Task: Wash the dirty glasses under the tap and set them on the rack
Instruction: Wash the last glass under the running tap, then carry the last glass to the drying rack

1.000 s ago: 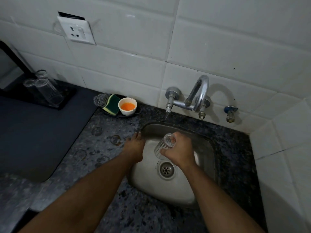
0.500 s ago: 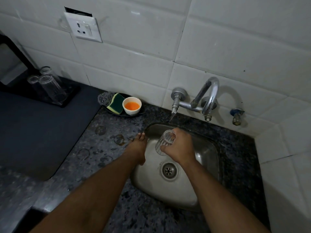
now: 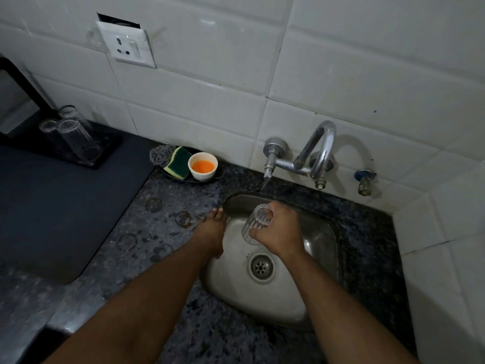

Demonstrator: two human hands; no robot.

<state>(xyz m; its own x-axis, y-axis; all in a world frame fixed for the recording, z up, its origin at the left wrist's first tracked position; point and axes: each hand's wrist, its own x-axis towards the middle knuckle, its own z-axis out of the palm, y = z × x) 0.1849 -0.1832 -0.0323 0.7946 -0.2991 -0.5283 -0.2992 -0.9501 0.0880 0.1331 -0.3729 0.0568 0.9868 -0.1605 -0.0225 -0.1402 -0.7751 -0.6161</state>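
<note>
My right hand (image 3: pixel 279 233) grips a clear ribbed glass (image 3: pixel 256 223) over the steel sink (image 3: pixel 322 240), tilted with its mouth toward the wall. The chrome tap (image 3: pixel 319 151) stands on the wall just behind it; I see no water stream. At the sink's left rim my left hand (image 3: pixel 211 232) rests with fingers together, holding nothing. Three clear glasses (image 3: pixel 76 136) stand upside down on a black rack tray (image 3: pixel 107 151) far to the left.
A sponge (image 3: pixel 178 162), a steel scrubber (image 3: pixel 158 155) and a white bowl of orange liquid (image 3: pixel 202 166) sit by the wall left of the tap. A dark mat (image 3: pixel 52 206) covers the counter's left part. A small valve (image 3: pixel 364 181) sticks out right of the tap.
Both hands stay in place over the sink with the glass tilted the same way. The view has shifted slightly, so everything sits a little more to the right.
</note>
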